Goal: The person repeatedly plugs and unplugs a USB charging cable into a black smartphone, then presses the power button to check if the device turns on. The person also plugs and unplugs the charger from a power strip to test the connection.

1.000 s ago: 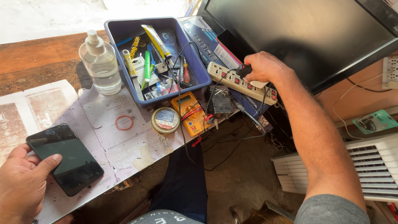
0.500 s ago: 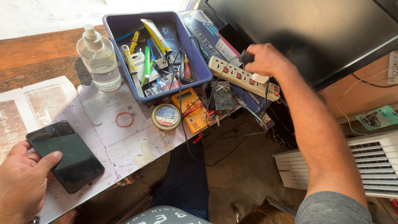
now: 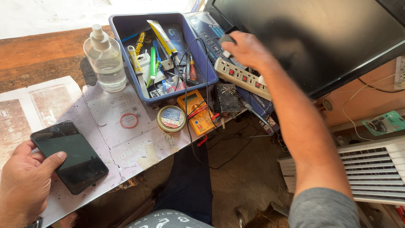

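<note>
A black plug [image 3: 226,39] is sitting above the white power strip [image 3: 241,77], gripped by the right hand [image 3: 249,50]; insertion is not complete. The left hand [image 3: 23,185] is holding 1 dark phone [image 3: 69,156] on the table [image 3: 50,55].

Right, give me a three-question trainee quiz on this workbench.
1. True or false: the left hand rests on the black phone.
2. The right hand is above which thing? A) clear bottle B) white power strip C) round tin
3. Fill in: the yellow multimeter lies just in front of the blue ____.

Key: 1 true; 2 B; 3 tray.
</note>
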